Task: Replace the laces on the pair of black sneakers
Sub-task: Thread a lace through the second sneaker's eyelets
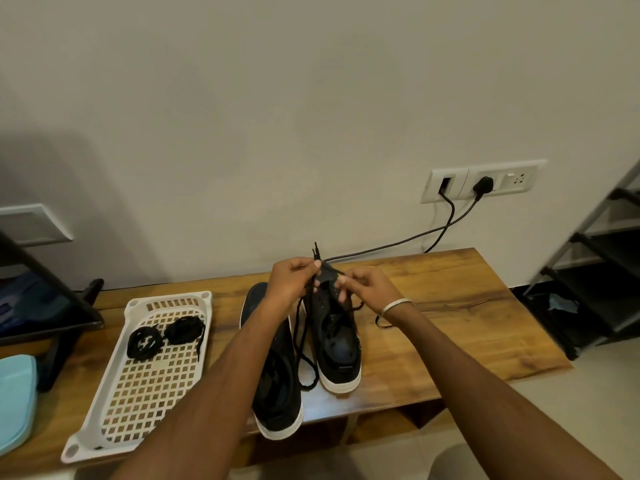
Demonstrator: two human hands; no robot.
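So we're pinching the floppy lace (304, 327) near its stiff tips with the left hand (291, 278), right hand (363, 284) gripping the tipped-up sneaker (334, 341) on the surface (467, 306).

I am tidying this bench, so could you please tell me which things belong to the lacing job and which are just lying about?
Part of the job:
- right sneaker, tilted up, held by both hands
- lace pinched by the left hand; right hand
- left sneaker
- two coiled laces in the white basket

Lying about:
- plugged-in cables
- light blue lid
- black stand
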